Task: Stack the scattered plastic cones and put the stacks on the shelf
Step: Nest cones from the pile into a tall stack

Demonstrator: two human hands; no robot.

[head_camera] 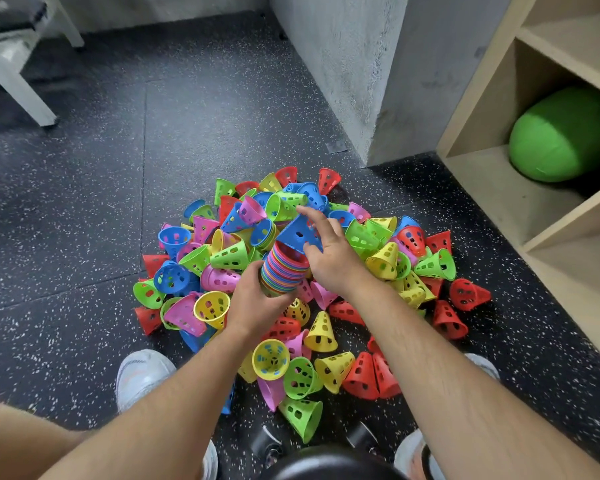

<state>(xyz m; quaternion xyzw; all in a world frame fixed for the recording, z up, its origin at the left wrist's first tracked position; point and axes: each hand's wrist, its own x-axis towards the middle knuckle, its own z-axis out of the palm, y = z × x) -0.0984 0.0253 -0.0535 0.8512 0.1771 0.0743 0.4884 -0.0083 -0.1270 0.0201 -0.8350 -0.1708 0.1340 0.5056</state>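
Observation:
A big pile of small perforated plastic cones [381,261], red, yellow, green, blue and pink, lies scattered on the dark speckled floor. My left hand [257,299] grips the lower end of a multicoloured stack of nested cones [284,268], tilted over the pile's middle. My right hand [329,251] holds a blue cone [297,233] at the stack's top end, thumb and fingers around it. The wooden shelf [492,188] stands at the right, its lowest compartments open toward me.
A green cushion-like roll [561,133] lies in one shelf compartment. A grey concrete pillar [361,81] rises behind the pile. A white bench frame [18,84] stands at far left. My shoes [142,372] sit at the pile's near edge.

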